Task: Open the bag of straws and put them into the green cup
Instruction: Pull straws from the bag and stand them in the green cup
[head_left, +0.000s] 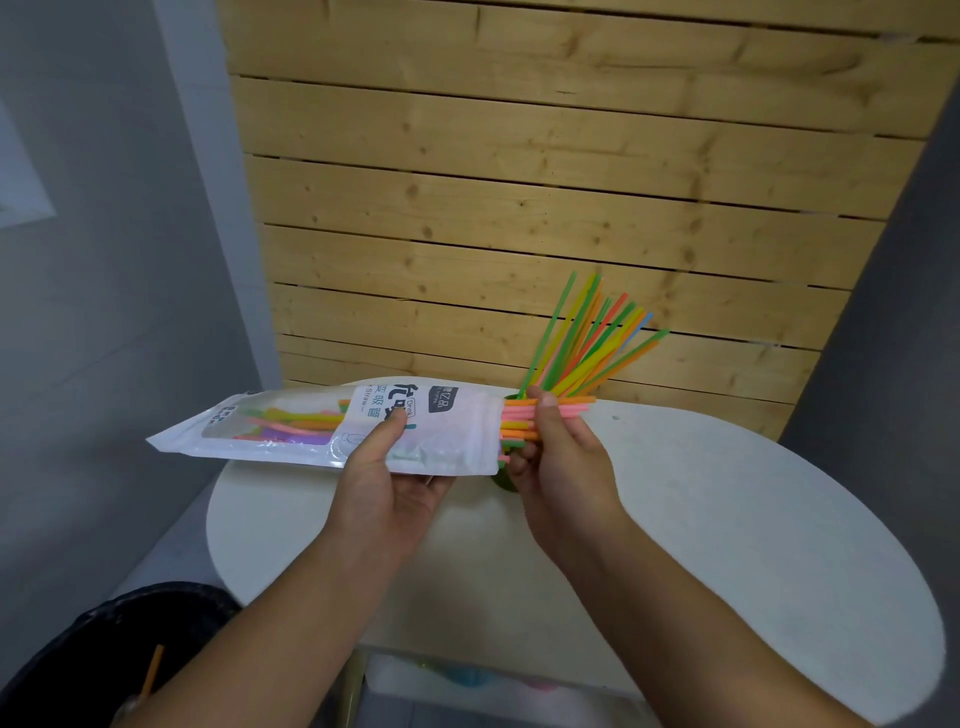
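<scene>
Far to the left of both grips, low in the view, sits a dark round bin (104, 654) with an orange stick leaning in it. Above it runs a grey wall (104, 260), and behind everything stands a slatted pale wood panel (519, 182).

The left hand (387, 483) holds the straw bag (322, 431) from below, thumb pressed on the printed front and fingers curled under it, so this grip is closed on the bag. The bag lies nearly level above the white round worktop (727, 519), its sealed end pointing left of the grip and its open mouth pointing right. It is clear and white plastic with printed lettering, and orange, pink, purple and green straws show through its window.

Just right of the mouth, the right hand (558, 452) pinches a bundle of straws (530, 415) that sticks out of the bag; this grip is closed on them. The bundle is pink, orange and green, lying level, its ends reaching a little past the thumb.

Behind and below that grip stands the green cup (503, 480), mostly hidden by the bag and the right hand. Only a dark green sliver shows. Up and to the right of the grip, a fan of straws in the cup (592, 343) leans outward: green, yellow, orange, pink and 1 blue.
</scene>
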